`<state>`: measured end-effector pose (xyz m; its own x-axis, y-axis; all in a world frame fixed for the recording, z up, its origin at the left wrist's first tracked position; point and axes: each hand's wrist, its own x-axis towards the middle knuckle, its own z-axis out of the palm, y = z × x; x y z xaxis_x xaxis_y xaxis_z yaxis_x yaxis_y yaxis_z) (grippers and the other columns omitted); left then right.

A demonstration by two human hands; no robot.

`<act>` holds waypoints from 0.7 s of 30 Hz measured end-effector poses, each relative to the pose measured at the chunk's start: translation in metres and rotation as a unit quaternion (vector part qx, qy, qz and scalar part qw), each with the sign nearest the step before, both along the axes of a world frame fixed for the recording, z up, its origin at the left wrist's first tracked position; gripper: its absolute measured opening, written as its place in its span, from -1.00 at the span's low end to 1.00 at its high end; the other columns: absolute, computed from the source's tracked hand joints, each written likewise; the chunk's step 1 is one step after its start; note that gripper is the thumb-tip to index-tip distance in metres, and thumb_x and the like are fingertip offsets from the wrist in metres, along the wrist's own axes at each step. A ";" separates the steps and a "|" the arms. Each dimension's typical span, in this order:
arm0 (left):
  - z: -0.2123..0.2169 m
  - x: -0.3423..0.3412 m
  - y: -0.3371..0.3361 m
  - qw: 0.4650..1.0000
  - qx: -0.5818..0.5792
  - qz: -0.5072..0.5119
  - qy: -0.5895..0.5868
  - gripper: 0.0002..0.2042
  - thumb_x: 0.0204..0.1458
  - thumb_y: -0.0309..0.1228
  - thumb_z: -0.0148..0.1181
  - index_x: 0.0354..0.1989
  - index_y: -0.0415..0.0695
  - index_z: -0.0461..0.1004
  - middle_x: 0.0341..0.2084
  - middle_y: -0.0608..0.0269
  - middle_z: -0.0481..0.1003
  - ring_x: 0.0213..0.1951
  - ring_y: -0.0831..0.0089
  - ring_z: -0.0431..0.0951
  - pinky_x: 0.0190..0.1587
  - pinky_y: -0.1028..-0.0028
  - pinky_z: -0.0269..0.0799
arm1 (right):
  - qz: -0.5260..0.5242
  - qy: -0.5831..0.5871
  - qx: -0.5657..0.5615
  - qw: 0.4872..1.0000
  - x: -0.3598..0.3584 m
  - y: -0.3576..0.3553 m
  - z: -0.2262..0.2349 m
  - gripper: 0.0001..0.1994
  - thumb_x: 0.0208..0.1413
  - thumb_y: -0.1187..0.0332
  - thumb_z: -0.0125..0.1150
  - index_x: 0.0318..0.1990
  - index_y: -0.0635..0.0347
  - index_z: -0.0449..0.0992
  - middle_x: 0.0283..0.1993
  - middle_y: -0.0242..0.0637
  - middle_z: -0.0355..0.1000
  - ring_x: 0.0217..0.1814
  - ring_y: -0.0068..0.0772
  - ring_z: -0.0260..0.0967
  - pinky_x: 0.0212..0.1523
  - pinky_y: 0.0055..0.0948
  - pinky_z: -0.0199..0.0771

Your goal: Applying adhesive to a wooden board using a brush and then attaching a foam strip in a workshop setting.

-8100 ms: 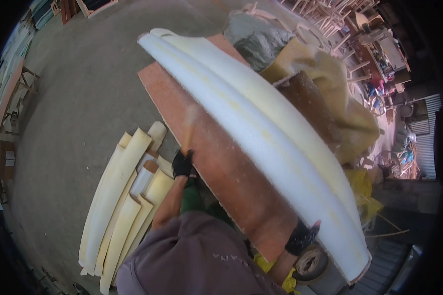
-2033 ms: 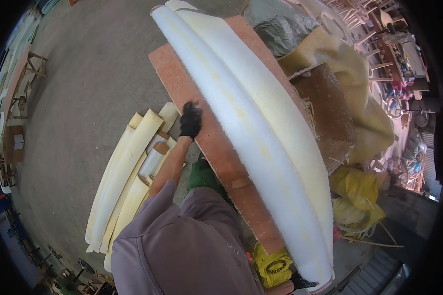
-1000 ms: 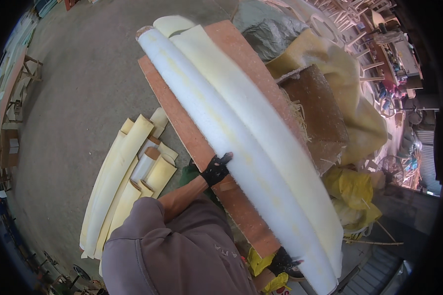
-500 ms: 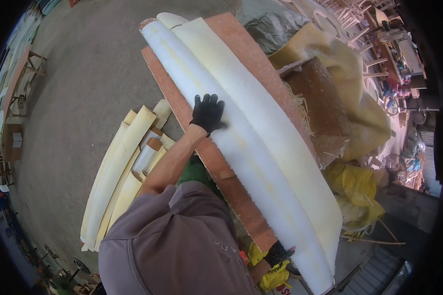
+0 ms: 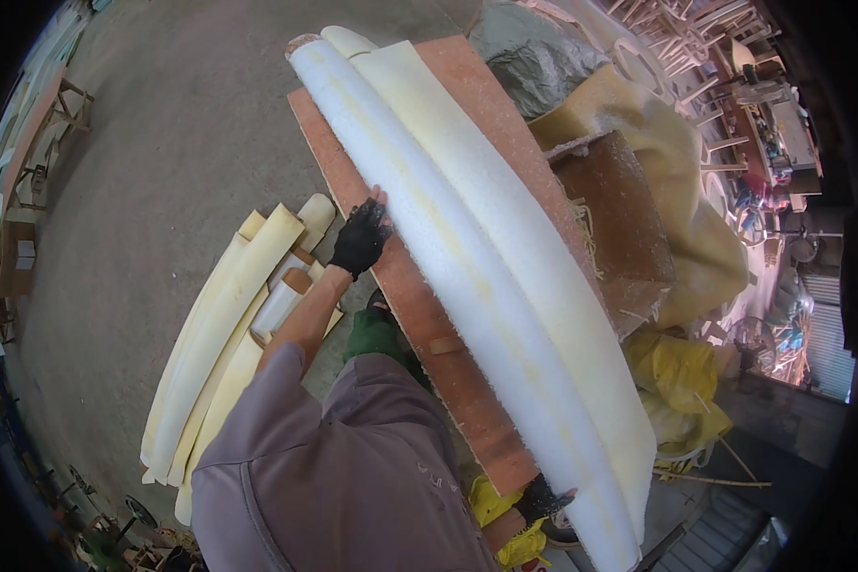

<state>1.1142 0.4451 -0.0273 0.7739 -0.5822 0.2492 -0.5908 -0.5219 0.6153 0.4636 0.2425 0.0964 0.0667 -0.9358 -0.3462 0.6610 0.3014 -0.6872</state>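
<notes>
A long curved padded piece [image 5: 448, 243], wrapped in white foam with yellowish glue streaks, lies on a reddish-brown board [image 5: 443, 343]. A cream foam sheet [image 5: 505, 191] runs along its far side. My left hand [image 5: 360, 238], in a black glove with bare fingertips, is at the padded piece's left edge. Its fingers are stretched out, some touching the foam. Near the bottom, my right hand [image 5: 541, 498], also gloved, holds the padded piece by its near edge where it overhangs the board. Most of that hand's fingers are hidden.
Several cream foam strips and padded pieces [image 5: 224, 324] are stacked left of me. Beyond the board stand an open brown box [image 5: 620, 219], a tan sheet [image 5: 691, 181], a grey plastic-covered heap [image 5: 539, 52] and yellow bags [image 5: 677, 372]. Chair frames [image 5: 677, 43] fill the far right.
My left hand has slid off the top of the padded piece, down and left to its edge. My right hand stays near the lower end.
</notes>
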 end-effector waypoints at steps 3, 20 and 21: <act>-0.024 0.012 -0.015 0.980 0.048 0.148 -0.123 -0.48 0.13 -0.23 0.07 0.20 -0.28 0.24 0.17 -0.25 0.24 0.16 -0.15 0.28 0.22 -0.01 0.15 | 0.047 0.349 -0.134 0.926 -0.001 0.001 -0.003 -0.29 0.12 0.05 0.15 0.30 0.33 0.10 0.36 -0.08 0.13 0.40 -0.05 0.01 0.37 0.04 -0.01; -0.051 0.082 -0.023 0.989 -0.071 0.133 -0.012 -0.54 0.20 -0.31 -0.09 0.27 -0.17 0.19 0.28 -0.05 0.16 0.30 0.03 0.16 0.29 0.19 0.14 | -0.103 0.829 -0.416 0.360 -0.024 0.010 -0.001 0.05 -0.19 -0.04 0.46 0.31 0.45 -0.02 0.28 0.17 0.13 0.31 0.14 0.14 0.24 -0.01 0.24; -0.056 0.078 -0.016 0.988 -0.071 0.138 -0.013 -0.54 0.20 -0.31 -0.09 0.27 -0.17 0.19 0.28 -0.05 0.16 0.30 0.03 0.16 0.29 0.19 0.14 | -0.103 0.824 -0.420 0.366 -0.021 0.004 -0.001 0.05 -0.19 -0.04 0.46 0.32 0.45 -0.02 0.28 0.17 0.13 0.31 0.13 0.13 0.24 0.00 0.23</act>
